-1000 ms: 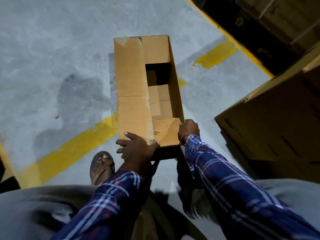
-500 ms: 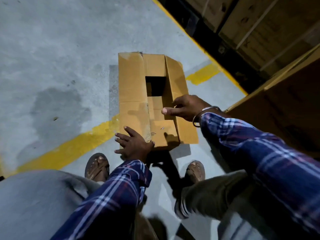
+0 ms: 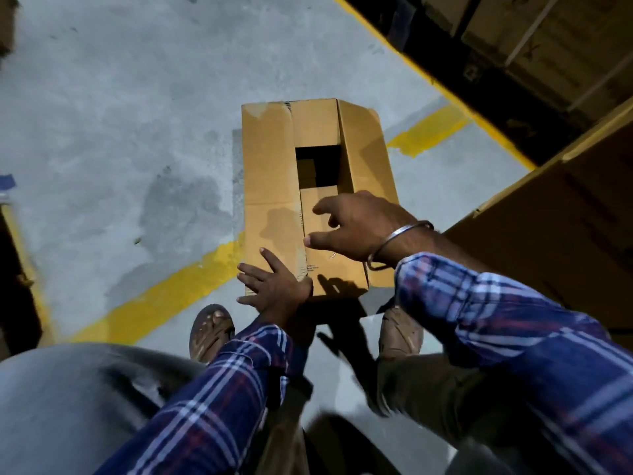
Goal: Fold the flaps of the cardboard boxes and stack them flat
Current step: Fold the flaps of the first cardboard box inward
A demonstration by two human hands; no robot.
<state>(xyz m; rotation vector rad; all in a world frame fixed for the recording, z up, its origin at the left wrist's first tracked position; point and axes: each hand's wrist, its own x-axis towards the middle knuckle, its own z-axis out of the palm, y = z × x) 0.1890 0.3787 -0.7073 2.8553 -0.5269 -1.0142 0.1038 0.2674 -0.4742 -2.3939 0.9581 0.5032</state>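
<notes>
Here one cardboard box (image 3: 274,186) is seen on the grey concrete floor (image 3: 120,114), standing across a yellow painted line (image 3: 164,296) and just ahead of two sandalled feet. Four top flaps can be counted on the box: the long left flap is laid flat, the two short end flaps are folded inward, and the long right flap (image 3: 368,159) is tilted up, so that a dark opening is left between them. The brown surface is creased, with a torn patch at the far left corner. The left hand (image 3: 274,286) is pressed on the box's near left corner, fingers spread and straight. The right hand (image 3: 359,228), fingers loosely spread, is held over the near end flap with nothing gripped. A second, larger carton (image 3: 548,234) is seen right of the box.
</notes>
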